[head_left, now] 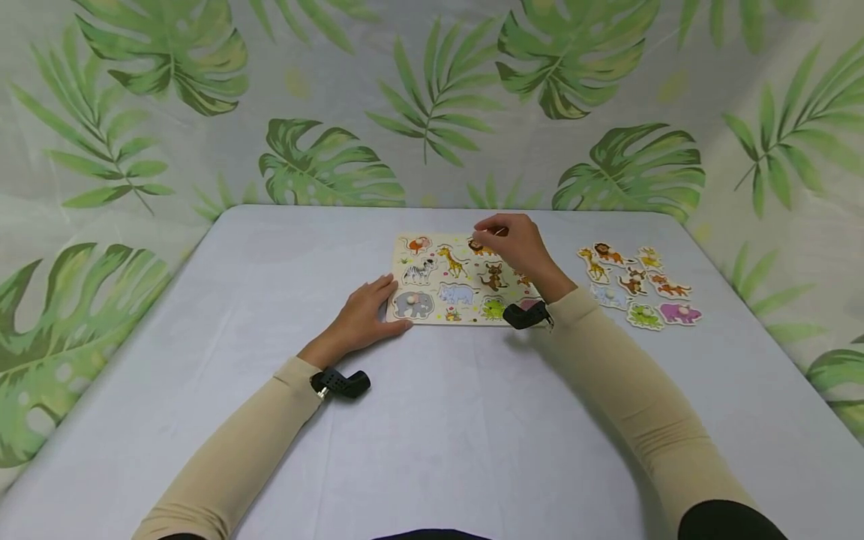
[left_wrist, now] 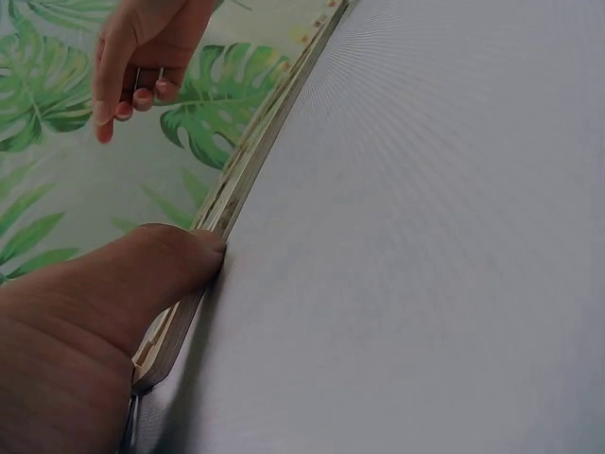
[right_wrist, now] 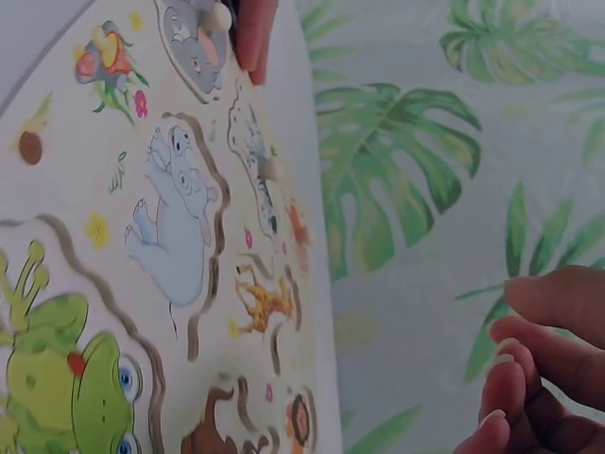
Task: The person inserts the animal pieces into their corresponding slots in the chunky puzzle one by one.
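Observation:
A wooden animal puzzle board (head_left: 432, 300) lies flat on the table. My left hand (head_left: 361, 315) rests at its front left corner, fingers along the left side and thumb (left_wrist: 180, 260) against the front edge. Seated there are an elephant piece (head_left: 413, 304) and a zebra piece (head_left: 420, 272), both knobbed, and an orange animal piece (head_left: 418, 244). Over the board's back right part hovers my right hand (head_left: 516, 244), its fingers loosely bent with nothing between them. In the right wrist view, bare recesses show a printed frog (right_wrist: 71, 369) and a blue rhino-like animal (right_wrist: 184, 218).
Right of the board lie several loose puzzle pieces, among them a giraffe piece (head_left: 593, 265), a lion piece (head_left: 611, 253), a frog piece (head_left: 645, 316) and a purple animal piece (head_left: 680, 313). A leaf-patterned curtain (head_left: 445, 97) hangs behind the white table (head_left: 304, 247).

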A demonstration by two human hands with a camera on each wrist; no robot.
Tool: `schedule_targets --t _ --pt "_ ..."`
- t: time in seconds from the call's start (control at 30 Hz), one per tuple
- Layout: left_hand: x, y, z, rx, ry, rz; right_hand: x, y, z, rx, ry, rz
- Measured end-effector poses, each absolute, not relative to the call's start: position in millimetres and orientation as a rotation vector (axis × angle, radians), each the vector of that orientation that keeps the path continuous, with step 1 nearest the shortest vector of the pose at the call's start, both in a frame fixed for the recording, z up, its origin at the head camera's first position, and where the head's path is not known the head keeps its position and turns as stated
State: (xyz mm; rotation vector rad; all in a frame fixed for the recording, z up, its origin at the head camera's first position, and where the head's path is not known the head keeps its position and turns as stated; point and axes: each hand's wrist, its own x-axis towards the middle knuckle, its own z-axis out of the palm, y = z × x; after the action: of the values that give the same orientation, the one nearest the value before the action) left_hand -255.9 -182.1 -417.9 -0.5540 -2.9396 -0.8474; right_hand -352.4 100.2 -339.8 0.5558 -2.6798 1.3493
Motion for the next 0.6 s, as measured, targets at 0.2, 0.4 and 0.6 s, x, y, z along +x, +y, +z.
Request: schedule_targets --t 0.2,0.4,0.6 --pt "-256 -182 -417 -0.555 -2.942 -0.851 -345 117 -338 0.565 -2.680 1.328" --pt "-256 -182 -418 -0.535 -2.967 -0.847 -342 127 -338 0.546 -2.683 1.317" --pt "-258 -182 -418 -0.528 -2.963 -0.849 -341 135 -338 0.511 -2.673 1.364"
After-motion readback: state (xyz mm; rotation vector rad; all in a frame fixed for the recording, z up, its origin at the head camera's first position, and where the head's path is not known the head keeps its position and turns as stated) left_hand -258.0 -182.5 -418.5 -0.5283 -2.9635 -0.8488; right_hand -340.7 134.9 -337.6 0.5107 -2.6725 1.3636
